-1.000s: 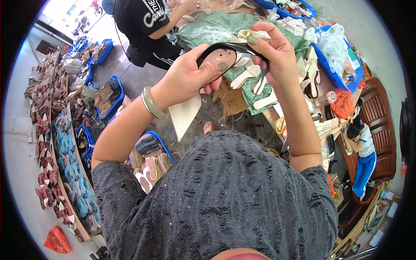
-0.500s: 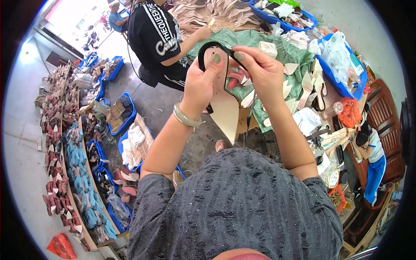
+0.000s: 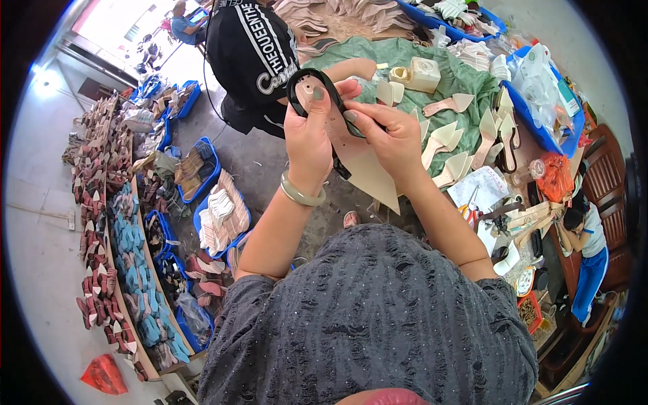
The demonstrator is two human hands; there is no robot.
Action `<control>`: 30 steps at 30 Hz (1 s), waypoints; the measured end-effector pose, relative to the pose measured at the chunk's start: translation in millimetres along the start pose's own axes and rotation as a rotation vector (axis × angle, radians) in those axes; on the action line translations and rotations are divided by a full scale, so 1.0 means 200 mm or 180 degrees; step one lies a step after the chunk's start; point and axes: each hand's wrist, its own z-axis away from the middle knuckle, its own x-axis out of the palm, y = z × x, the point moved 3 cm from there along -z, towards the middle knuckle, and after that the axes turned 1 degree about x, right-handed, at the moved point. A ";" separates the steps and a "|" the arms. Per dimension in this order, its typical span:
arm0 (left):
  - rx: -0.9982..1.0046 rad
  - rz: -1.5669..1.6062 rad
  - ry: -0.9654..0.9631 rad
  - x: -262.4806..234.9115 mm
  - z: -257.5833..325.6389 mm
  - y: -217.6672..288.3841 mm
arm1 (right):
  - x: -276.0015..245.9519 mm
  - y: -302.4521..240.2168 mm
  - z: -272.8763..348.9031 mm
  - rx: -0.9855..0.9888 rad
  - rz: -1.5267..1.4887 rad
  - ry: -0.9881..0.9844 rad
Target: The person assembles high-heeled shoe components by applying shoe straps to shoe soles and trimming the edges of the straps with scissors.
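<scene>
My left hand (image 3: 307,138) is closed around the heel half of a beige shoe insole (image 3: 370,169), its thumb pressed on the upper face. The insole's pointed toe hangs toward me, slightly to the right. A glossy black strip (image 3: 294,82) curves around the heel edge. On the right side of the heel, my right hand (image 3: 390,131) pinches that strip between thumb and fingers. Part of the strip and the insole's middle are hidden behind my fingers. A bracelet (image 3: 302,196) circles my left wrist.
Beyond my hands, a green sheet (image 3: 466,94) bears several insoles (image 3: 442,143) and a squarish container (image 3: 424,74). A co-worker in black (image 3: 250,54) sits ahead left. Blue tubs (image 3: 199,169) and loaded racks (image 3: 131,250) stand left. Scissors (image 3: 468,213) lie right.
The insole's toe has swung to the right. My right hand has come lower along the heel's edge, closer to the left hand. The co-worker's arm has shifted, and the whole view has turned slightly.
</scene>
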 end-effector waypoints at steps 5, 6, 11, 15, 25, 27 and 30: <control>-0.0007 0.0002 -0.0166 0.05 -0.04 -0.05 | -0.04 0.02 -0.02 0.0061 0.0349 0.0029; -0.0047 0.0024 -0.0183 0.06 -0.05 -0.06 | -0.05 0.04 -0.03 0.0025 0.0437 0.0063; -0.0395 -0.0165 -0.0321 0.12 -0.08 -0.13 | -0.14 0.09 -0.09 0.0618 0.0488 -0.0549; -0.0429 0.0165 -0.0306 0.12 -0.14 -0.18 | -0.19 0.17 -0.12 0.1138 0.0068 -0.0616; -0.0458 0.0298 -0.0283 0.13 -0.17 -0.18 | -0.30 0.19 -0.05 0.0346 0.0489 -0.0394; -0.0490 0.0297 -0.0258 0.14 -0.18 -0.17 | -0.31 0.17 -0.07 0.0099 0.0876 -0.0471; -0.0602 0.0617 -0.0194 0.15 -0.18 -0.17 | -0.30 0.16 -0.09 -0.0203 0.1270 -0.0580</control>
